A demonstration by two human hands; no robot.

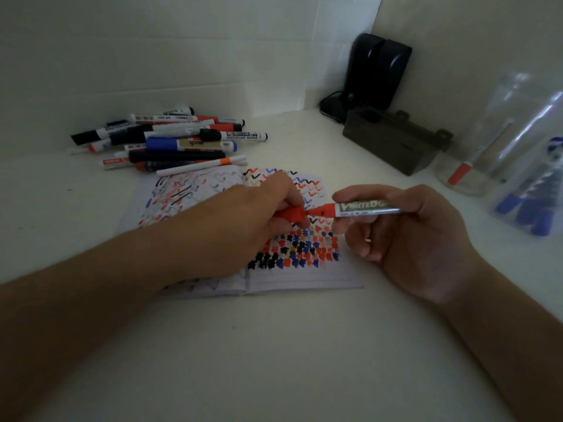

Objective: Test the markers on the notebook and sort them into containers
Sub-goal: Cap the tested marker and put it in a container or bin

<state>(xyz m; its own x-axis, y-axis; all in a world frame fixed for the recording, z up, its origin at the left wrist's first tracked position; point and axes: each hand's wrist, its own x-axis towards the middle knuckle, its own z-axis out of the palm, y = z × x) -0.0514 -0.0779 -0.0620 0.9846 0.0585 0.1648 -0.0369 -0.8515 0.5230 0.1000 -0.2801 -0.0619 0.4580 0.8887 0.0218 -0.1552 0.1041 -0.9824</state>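
Head view: over the open notebook (274, 269) mid-surface, the right hand (408, 239) grips a red marker (365, 207) while the left hand (253, 220) pinches its cap (291, 215) just off the tip.

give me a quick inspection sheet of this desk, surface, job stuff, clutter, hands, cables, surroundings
surface: pale table, dim light
job's things: open notebook covered in colour marks; marker pile behind it; clear containers at right, one with a red marker, another with blue ones
clutter: dark box; black device in corner
hands: left hand grips red cap; right hand holds red whiteboard marker, tip at the cap
cables: black cable by device
surroundings: white walls
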